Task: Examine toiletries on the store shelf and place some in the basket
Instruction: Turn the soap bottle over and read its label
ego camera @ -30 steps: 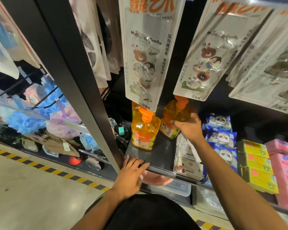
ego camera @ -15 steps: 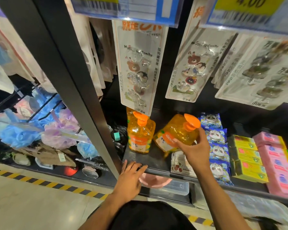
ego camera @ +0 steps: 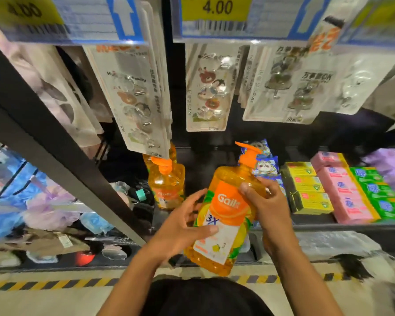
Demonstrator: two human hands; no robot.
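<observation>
Your right hand (ego camera: pixel 268 208) grips the orange pump bottle (ego camera: pixel 228 201) at its shoulder. Your left hand (ego camera: pixel 180 229) clasps the lower label, thumb across it. Bottle tilted, pump uppermost.

One wide view is taken from the head, close to the shelf (ego camera: pixel 363 230). It is pointed forward and down; price tags (ego camera: pixel 217 10) are seen on top, the floor (ego camera: pixel 43 302) at the bottom.

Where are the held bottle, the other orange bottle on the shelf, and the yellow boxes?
held bottle (ego camera: pixel 227 208): head view, on its orange label.
shelf bottle (ego camera: pixel 167 185): head view, on its body.
yellow boxes (ego camera: pixel 307 184): head view, on the middle box.
</observation>
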